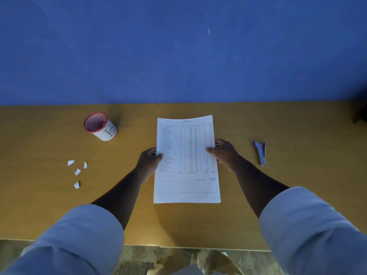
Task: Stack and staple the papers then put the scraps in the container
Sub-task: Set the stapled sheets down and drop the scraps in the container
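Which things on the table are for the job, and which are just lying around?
For the job: papers, held by left hand and right hand; stapler; scraps; container.

Just lying around: nothing I can see. A dark thing at the right edge is unclear.

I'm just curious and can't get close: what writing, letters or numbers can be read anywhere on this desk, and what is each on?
"B": a large handwritten letter on the white side of the red-rimmed container.
Printed paper, held at its side edges by the left hand and the right hand: a table of rows and figures with a totals line, too small and blurred to read.
Stapler and paper scraps: no text visible.
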